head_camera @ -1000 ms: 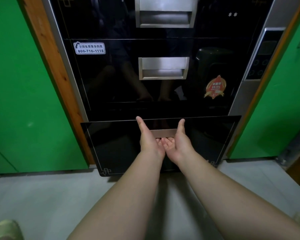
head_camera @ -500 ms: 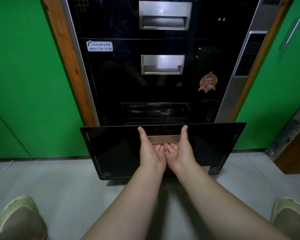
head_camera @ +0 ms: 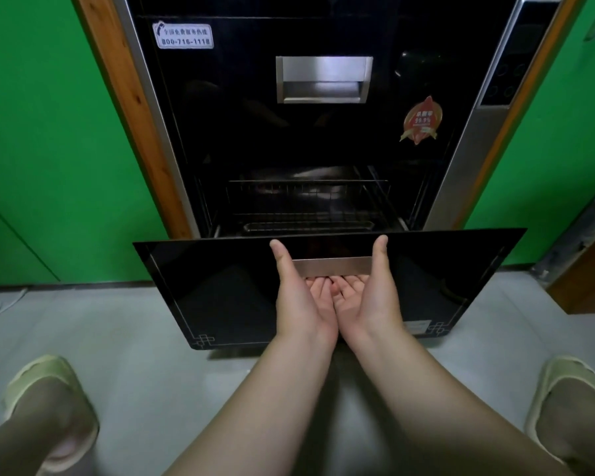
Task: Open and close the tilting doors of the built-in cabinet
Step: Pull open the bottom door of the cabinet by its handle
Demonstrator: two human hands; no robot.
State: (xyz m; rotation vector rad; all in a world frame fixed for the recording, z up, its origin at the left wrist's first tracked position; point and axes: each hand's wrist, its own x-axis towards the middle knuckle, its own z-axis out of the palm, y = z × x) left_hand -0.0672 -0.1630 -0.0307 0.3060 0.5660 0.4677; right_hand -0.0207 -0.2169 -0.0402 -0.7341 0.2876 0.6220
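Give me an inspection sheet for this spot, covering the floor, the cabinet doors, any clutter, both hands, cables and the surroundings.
Surface: pale grey floor, bare around the cabinet.
Job's things: bottom tilting door pulled out, top edge leaning away from the cabinet; wire rack visible inside. Door above shut, its recessed metal handle untouched.
Clutter: nothing seen.
Grippers: left hand and right hand palms up, fingers hooked into the bottom door's handle, thumbs on the glass.
Cables: thin white cable on the floor at far left.
Surroundings: green panels either side, wood trim, control panel at right, pale slippers on both feet.
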